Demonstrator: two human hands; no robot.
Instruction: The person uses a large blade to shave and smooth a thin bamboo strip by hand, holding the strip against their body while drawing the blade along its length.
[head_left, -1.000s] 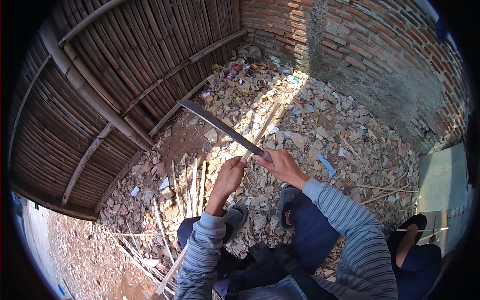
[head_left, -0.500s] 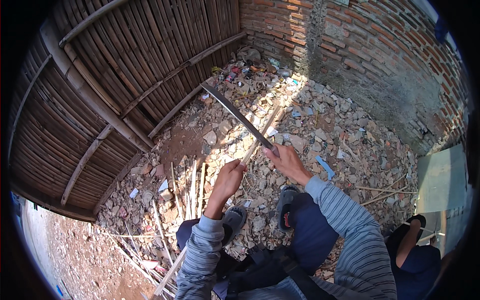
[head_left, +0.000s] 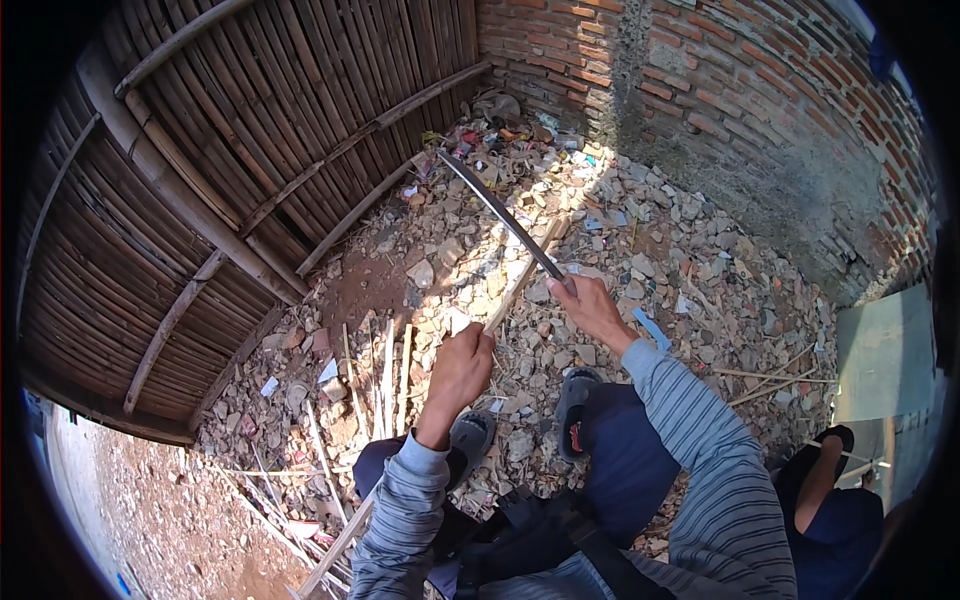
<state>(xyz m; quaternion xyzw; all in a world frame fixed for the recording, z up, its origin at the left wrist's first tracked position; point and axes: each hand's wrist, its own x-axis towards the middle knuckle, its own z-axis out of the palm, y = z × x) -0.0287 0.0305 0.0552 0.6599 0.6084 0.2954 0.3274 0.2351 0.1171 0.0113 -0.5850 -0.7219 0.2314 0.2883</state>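
My left hand is closed around a long pale bamboo strip. The strip slants away from me to the far right; a pale length showing below my left forearm may be its near end. In my right hand is the handle of a machete. Its long dark blade points to the far left and crosses over the strip in the picture; whether it touches the strip I cannot tell. Both hands are held in front of my knees, above the rubble.
Broken stones and litter cover the ground. Several bamboo strips lie left of my feet. A bamboo-slat wall stands left, a brick wall at the back right. Another person's leg shows at the lower right, near a greyish panel.
The machete and my right hand have shifted to the right and slightly away from me, and the blade has turned a little. My left hand has turned slightly on the strip.
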